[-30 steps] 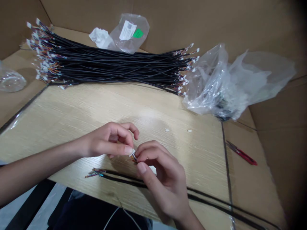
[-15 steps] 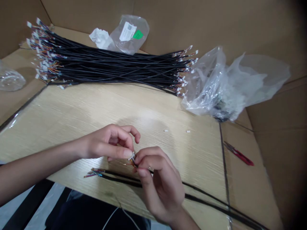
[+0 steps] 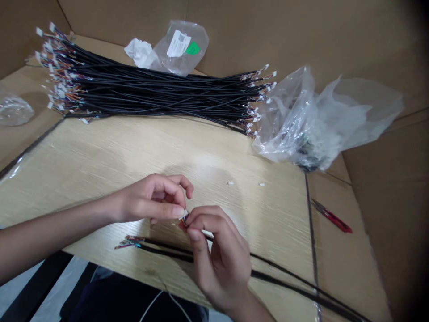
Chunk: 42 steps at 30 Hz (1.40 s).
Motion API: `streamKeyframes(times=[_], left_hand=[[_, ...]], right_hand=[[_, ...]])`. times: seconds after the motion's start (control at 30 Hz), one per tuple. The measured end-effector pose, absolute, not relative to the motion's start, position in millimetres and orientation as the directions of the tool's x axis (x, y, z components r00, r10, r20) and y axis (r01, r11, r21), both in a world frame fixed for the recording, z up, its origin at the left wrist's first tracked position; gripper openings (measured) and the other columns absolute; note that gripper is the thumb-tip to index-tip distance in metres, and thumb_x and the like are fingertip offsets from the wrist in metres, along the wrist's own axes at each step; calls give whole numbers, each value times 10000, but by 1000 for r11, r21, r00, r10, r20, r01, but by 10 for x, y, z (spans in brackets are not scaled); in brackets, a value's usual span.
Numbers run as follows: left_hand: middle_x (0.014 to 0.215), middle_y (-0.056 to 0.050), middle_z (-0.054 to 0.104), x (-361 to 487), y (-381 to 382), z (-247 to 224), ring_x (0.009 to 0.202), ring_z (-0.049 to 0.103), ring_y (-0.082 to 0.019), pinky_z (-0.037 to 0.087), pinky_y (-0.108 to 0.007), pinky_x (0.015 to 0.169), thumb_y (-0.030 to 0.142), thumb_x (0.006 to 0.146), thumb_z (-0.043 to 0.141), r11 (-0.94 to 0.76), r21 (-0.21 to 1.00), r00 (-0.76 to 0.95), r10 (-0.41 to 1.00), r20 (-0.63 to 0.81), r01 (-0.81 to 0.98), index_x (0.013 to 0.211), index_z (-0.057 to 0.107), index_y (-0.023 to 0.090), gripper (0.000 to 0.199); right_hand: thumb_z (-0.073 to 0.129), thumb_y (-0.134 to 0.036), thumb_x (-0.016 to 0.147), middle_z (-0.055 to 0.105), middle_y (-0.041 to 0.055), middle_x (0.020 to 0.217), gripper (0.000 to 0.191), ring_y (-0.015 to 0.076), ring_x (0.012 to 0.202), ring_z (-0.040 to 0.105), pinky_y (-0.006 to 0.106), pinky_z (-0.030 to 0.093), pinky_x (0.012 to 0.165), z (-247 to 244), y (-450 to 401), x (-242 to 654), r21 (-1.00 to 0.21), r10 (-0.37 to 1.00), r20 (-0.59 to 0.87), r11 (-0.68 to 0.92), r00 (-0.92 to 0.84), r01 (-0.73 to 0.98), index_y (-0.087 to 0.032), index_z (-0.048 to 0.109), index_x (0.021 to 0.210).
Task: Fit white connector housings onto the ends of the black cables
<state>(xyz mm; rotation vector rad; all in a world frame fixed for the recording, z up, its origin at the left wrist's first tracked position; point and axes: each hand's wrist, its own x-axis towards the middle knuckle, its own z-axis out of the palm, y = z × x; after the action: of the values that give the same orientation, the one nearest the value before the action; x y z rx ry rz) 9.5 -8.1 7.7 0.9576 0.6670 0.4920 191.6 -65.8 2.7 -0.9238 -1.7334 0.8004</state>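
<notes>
On your desk (image 3: 134, 147), a black cable bundle (image 3: 167, 91) lies beyond your left hand (image 3: 150, 200) and right hand (image 3: 223, 255), both pinched closed, the left on a white connector (image 3: 183, 214), the right just beside it on coloured wires (image 3: 183, 221).
</notes>
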Motion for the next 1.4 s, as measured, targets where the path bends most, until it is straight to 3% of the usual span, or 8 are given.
streamKeyframes(times=[0.2,0.47,0.73,0.9,1.03,1.23,1.4], left_hand=[[1107,-34,462,93,-94,78,561,445,72,370,-73,486,246,814,684,496,864,720,632,-288,-89,746,625,51,215],[1095,-36,460,100,-88,9,583,467,52,372,-71,483,330,794,708,493,866,731,622,-282,-85,732,621,45,304],[1139,-37,470,109,-100,57,544,434,78,365,-68,480,274,808,690,530,845,713,617,-334,-63,743,599,51,250],[1155,-47,471,105,-93,31,519,437,72,345,-83,450,362,781,718,526,849,732,598,-325,-53,727,589,48,344],[1138,-27,469,104,-94,58,516,435,82,346,-75,470,337,778,716,551,834,715,597,-365,-33,724,594,48,319],[1109,-38,473,100,-87,90,537,430,69,363,-75,474,322,782,708,569,822,717,583,-382,-26,706,585,43,315],[1097,-44,482,89,-70,87,566,440,56,383,-81,489,320,784,707,558,830,720,577,-385,-2,703,585,44,312]], right_hand=[[495,12,852,587,31,806,183,116,732,592,248,509,621,15,-690,1886,-872,887,423,454,-182,182,-160,541,893],[464,25,857,607,47,844,230,135,759,603,260,538,632,41,-704,1881,-828,879,435,475,-195,299,-175,534,946],[425,56,863,618,84,924,266,136,851,621,249,572,720,35,-728,1901,-755,849,456,528,-266,389,-160,532,977],[427,70,844,653,128,989,284,164,942,652,260,592,754,39,-723,1892,-707,831,479,556,-282,437,-141,555,983],[426,79,838,666,155,1036,316,190,1027,656,274,598,777,15,-723,1898,-671,809,506,587,-299,452,-125,568,1034],[466,-10,885,677,165,1014,299,209,891,675,280,577,660,-62,-763,1961,-572,782,513,619,-354,538,-93,583,1147],[538,-22,896,675,214,1032,265,251,919,668,316,566,676,-75,-763,1986,-481,734,544,669,-405,566,-31,586,1156]])
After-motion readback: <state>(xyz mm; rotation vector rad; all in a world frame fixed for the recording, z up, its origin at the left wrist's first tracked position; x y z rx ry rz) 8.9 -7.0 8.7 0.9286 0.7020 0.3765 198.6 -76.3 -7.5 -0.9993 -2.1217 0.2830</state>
